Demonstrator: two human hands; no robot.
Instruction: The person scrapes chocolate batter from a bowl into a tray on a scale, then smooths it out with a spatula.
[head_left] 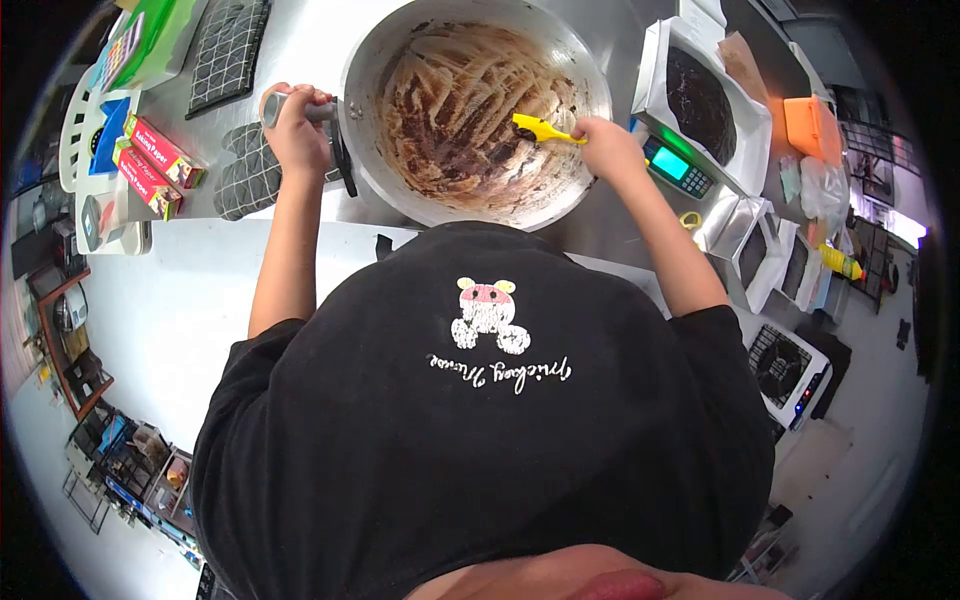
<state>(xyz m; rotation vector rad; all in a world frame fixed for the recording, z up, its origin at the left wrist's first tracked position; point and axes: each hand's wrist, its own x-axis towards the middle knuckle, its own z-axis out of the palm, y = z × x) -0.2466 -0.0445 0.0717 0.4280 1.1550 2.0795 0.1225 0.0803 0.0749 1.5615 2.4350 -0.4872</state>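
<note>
A large round metal pan (594,95) sits on the counter in front of me, its inside smeared with streaks of dark brown batter. My left hand (298,130) is closed around the pan's grey handle (272,110) at the left side. In my right hand (610,148) is a yellow spatula (545,130), gripped near the pan's right rim. Its working end reaches into the pan, over the smeared brown layer. Right of the pan, a paper-lined tin (745,165) full of dark batter rests on a digital scale (682,168) with a lit green display.
Two baking paper boxes (160,150) lie at the left, near quilted oven mitts (245,170) and a grid-patterned pad (228,50). More lined tins (745,240) stand at the front right, beyond which are an orange container (812,128) and a yellow bottle (840,262).
</note>
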